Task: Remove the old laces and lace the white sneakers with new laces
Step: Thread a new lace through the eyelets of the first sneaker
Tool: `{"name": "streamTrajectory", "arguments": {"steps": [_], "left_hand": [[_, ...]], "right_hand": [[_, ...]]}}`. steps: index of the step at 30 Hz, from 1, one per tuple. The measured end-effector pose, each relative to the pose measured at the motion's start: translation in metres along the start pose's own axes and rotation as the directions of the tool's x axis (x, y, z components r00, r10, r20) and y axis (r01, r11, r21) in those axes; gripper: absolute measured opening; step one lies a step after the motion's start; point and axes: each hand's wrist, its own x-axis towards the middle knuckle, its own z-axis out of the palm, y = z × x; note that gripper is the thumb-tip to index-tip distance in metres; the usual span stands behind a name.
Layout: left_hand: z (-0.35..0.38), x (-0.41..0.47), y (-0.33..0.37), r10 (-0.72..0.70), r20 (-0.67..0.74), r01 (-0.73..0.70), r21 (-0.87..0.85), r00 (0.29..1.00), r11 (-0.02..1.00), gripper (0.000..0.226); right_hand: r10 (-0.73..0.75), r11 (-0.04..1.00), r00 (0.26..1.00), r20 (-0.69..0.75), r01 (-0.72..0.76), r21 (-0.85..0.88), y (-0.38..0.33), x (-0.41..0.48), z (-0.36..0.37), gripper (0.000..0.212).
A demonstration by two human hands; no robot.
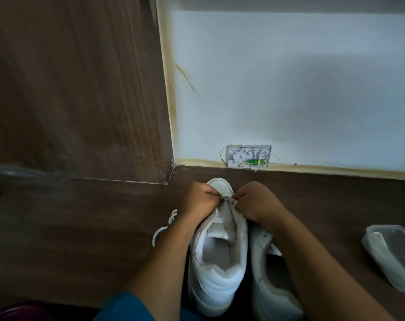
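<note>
left hand (198, 200) and right hand (254, 202) meet at the front eyelets of a white sneaker (217, 262), fingers curled tight, pinching its upper; second sneaker (266, 286) just beside.

dim | soft wall (289, 77) shadow | left-side motion blur | wide-angle edge bending

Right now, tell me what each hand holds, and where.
Left hand and right hand both pinch the white sneaker at the toe end of its lace opening.
</note>
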Motion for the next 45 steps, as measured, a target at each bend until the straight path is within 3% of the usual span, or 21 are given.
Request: {"name": "streamTrajectory", "arguments": {"steps": [3, 11, 16, 19, 21, 23, 26, 28, 29, 31, 34, 38, 40, 42, 45], "left_hand": [[0.004, 0.0, 0.0, 0.025, -0.024, -0.025, -0.014, 0.999, 1.0, 0.007], [0.008, -0.003, 0.0, 0.087, -0.035, -0.086, 0.049, 0.996, 0.995, 0.007], [0.009, 0.0, -0.003, 0.106, -0.044, -0.098, 0.147, 0.993, 0.984, 0.01], [0.009, 0.003, -0.01, 0.087, -0.036, -0.083, 0.084, 0.996, 0.993, 0.029], [0.009, 0.004, -0.013, 0.074, -0.031, -0.071, 0.077, 0.997, 0.994, 0.037], [0.009, 0.002, -0.01, 0.064, -0.02, -0.059, 0.176, 0.998, 0.983, 0.033], [0.007, -0.008, 0.002, 0.071, -0.028, -0.057, 0.34, 0.997, 0.939, 0.016], [0.007, -0.008, 0.003, 0.051, -0.009, -0.046, 0.303, 0.999, 0.952, 0.014], [0.006, -0.006, 0.002, 0.074, 0.019, -0.076, 0.27, 0.997, 0.96, 0.012], [0.005, -0.003, 0.002, 0.141, 0.115, -0.165, 0.248, 0.983, 0.955, 0.009], [0.002, -0.003, 0.007, 0.193, 0.18, -0.21, 0.078, 0.964, 0.975, 0.022], [-0.001, -0.004, 0.018, 0.268, 0.112, -0.264, -0.049, 0.957, 0.963, 0.029], [-0.001, -0.006, 0.028, 0.295, 0.062, -0.285, -0.126, 0.954, 0.95, 0.03], [-0.001, -0.008, 0.041, 0.307, -0.012, -0.302, -0.218, 0.952, 0.928, 0.027], [-0.004, -0.008, 0.055, 0.288, -0.144, -0.322, -0.396, 0.947, 0.86, 0.031]], "right_hand": [[0.056, 0.989, 0.997, 0.061, -0.063, 0.131, 0.002, -0.002, -0.001, 0.029], [0.068, 0.98, 0.993, 0.094, -0.084, 0.178, 0.003, -0.004, -0.003, 0.028], [0.014, 0.985, 1.0, 0.015, -0.016, 0.171, -0.001, -0.002, -0.002, 0.023], [0.023, 0.972, 1.0, 0.014, -0.025, 0.235, -0.002, -0.003, 0.0, 0.02], [-0.004, 0.995, 0.998, -0.066, 0.01, 0.1, -0.001, -0.001, 0.002, 0.02], [-0.041, 0.996, 0.99, -0.133, 0.03, -0.087, -0.004, -0.001, 0.003, 0.018], [-0.064, 0.984, 0.983, -0.17, 0.034, -0.175, -0.006, -0.001, 0.005, 0.017], [-0.063, 0.981, 0.979, -0.193, 0.025, -0.194, -0.004, 0.001, 0.005, 0.016], [-0.051, 0.989, 0.973, -0.224, 0.019, -0.146, -0.004, 0.002, 0.005, 0.016], [-0.004, 0.985, 0.961, -0.278, 0.052, 0.165, -0.007, 0.002, -0.001, 0.016], [-0.018, 0.782, 0.938, -0.346, 0.229, 0.58, -0.016, -0.004, -0.015, 0.022], [-0.09, 0.547, 0.918, -0.386, 0.369, 0.751, -0.033, -0.018, -0.033, 0.029], [-0.093, 0.467, 0.936, -0.339, 0.342, 0.815, -0.033, -0.017, -0.036, 0.027], [-0.116, 0.536, 0.952, -0.285, 0.302, 0.789, -0.023, -0.014, -0.037, 0.021], [-0.265, 0.845, 0.955, -0.136, 0.298, 0.445, -0.007, -0.013, -0.033, 0.031]]}}
